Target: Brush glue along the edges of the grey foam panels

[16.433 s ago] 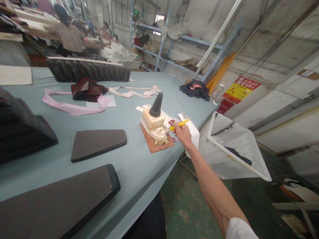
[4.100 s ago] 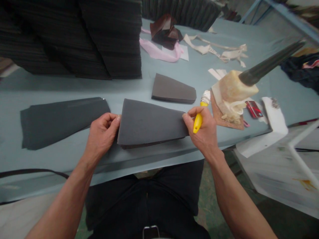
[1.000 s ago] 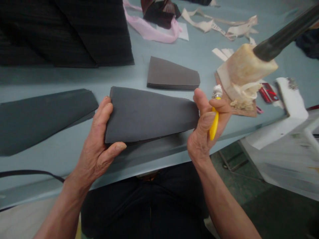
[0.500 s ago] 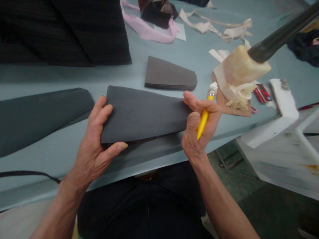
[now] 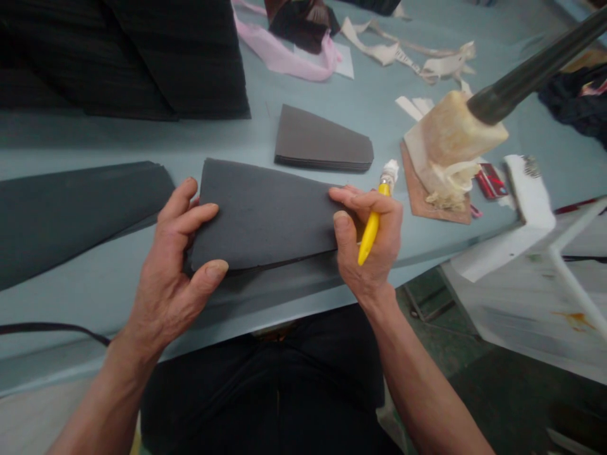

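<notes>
A tapered stack of dark grey fabric-like pieces (image 5: 265,215) lies in front of me, its wide end to the left. My left hand (image 5: 175,259) grips that wide end, fingertips at the left edge and thumb along the near edge. My right hand (image 5: 372,243) holds a small yellow-handled brush (image 5: 370,234), its whitish tip pointing up and away. Fingers of the same hand also touch the narrow right end of the stack. Behind it sits a smaller brown-grey stack (image 5: 325,139) of similar shape.
More dark pieces (image 5: 71,218) lie left, and a tall black stack (image 5: 190,57) stands behind them. At right, a crusted pale container (image 5: 450,139) with a thick dark handle (image 5: 516,82) stands on a brown board (image 5: 417,196). Pink cloth (image 5: 289,60) and pale strips (image 5: 379,47) lie farther back.
My right hand with the brush has moved slightly left along the stack's narrow end. My left hand has shifted a little left, its fingers still at the wide end.
</notes>
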Action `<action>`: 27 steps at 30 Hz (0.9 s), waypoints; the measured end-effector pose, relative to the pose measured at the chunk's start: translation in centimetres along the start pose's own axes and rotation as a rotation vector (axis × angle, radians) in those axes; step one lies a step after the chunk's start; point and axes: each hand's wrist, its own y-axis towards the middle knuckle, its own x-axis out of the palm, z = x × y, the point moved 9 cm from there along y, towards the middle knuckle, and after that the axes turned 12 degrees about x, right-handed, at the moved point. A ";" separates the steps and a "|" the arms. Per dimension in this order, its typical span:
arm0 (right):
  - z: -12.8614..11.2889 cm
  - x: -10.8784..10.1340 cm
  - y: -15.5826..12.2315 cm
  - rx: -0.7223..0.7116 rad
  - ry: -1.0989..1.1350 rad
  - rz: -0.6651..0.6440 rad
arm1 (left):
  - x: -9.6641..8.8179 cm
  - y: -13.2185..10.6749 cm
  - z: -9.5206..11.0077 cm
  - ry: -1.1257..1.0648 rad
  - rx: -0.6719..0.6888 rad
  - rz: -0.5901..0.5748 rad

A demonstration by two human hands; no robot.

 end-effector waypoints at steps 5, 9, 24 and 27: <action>-1.2 0.0 0.2 -0.092 -0.152 -0.013 | -0.3 -0.1 0.0 -0.022 -0.078 0.071; -1.7 -0.3 0.4 -0.116 -0.184 -0.027 | 0.1 -0.6 -0.6 -0.125 -0.113 0.087; -2.3 0.1 0.4 -0.098 -0.204 -0.070 | 0.5 -0.5 -0.2 0.047 -0.044 -0.020; -2.5 -0.1 0.6 -0.099 -0.179 -0.046 | 0.3 -0.4 0.1 0.045 -0.010 0.019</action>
